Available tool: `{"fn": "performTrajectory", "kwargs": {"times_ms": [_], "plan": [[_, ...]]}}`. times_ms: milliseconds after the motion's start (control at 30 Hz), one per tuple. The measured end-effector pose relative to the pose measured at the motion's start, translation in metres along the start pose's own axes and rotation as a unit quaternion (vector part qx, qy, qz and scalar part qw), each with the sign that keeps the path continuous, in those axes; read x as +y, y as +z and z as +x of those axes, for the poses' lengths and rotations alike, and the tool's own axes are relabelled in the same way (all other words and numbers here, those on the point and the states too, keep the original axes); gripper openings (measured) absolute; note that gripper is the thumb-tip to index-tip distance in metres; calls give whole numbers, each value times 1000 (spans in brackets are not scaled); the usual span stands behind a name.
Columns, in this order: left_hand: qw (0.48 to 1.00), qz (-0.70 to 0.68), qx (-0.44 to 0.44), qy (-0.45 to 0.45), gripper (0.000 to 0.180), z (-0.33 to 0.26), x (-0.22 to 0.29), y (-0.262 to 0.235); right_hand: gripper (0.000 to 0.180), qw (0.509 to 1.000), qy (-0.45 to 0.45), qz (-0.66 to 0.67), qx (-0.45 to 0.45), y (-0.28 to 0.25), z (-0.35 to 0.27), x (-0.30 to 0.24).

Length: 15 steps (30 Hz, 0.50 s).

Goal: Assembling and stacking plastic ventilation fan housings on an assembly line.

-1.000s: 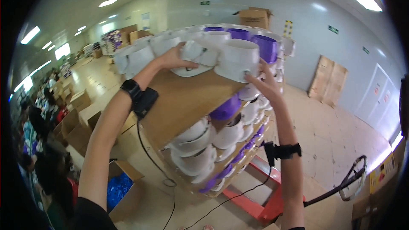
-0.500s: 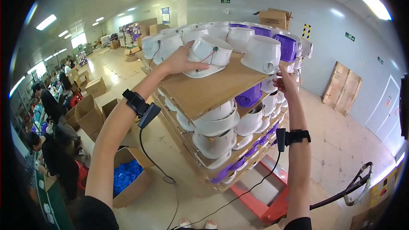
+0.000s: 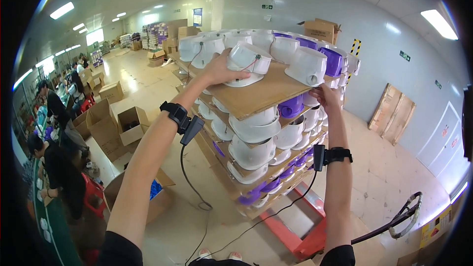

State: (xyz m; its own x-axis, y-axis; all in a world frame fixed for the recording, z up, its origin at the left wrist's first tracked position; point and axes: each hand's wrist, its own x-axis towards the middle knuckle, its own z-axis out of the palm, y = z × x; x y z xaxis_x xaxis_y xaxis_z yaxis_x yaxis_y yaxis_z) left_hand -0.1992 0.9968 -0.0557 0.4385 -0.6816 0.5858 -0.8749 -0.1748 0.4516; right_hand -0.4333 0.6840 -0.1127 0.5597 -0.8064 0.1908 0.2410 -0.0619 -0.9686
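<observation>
At the top corner of a tall stack, my left hand is closed round a white plastic housing, which stands tilted with a thin red wire showing on its side. The thumb lies across its front; the other fingers go behind it. My right hand has its fingers curled at the edge of the brown board, just below another white housing. A purple housing sits behind that one. Under the board come further layers of white housings and purple ones, parted by more boards.
The stack rests on a red pallet jack. Cartons stand on the floor at left, one with blue parts. People sit along a green conveyor. A wooden panel leans on the right wall. Cables hang from my wrist devices.
The view has shifted, so the stack sits a little differently in it. My right hand has moved slightly left and down along the board's edge. My left hand keeps its hold on the white housing.
</observation>
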Motion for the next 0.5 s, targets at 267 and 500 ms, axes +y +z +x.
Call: {"fn": "performTrajectory", "kwargs": {"times_ms": [267,500], "plan": [[999,30,12,-17,127,-2,-11,4,38,998,34,-45,9,13,-16,-3],[999,19,22,-22,126,-6,-11,0,29,999,8,-41,-10,12,-20,-14]]}}
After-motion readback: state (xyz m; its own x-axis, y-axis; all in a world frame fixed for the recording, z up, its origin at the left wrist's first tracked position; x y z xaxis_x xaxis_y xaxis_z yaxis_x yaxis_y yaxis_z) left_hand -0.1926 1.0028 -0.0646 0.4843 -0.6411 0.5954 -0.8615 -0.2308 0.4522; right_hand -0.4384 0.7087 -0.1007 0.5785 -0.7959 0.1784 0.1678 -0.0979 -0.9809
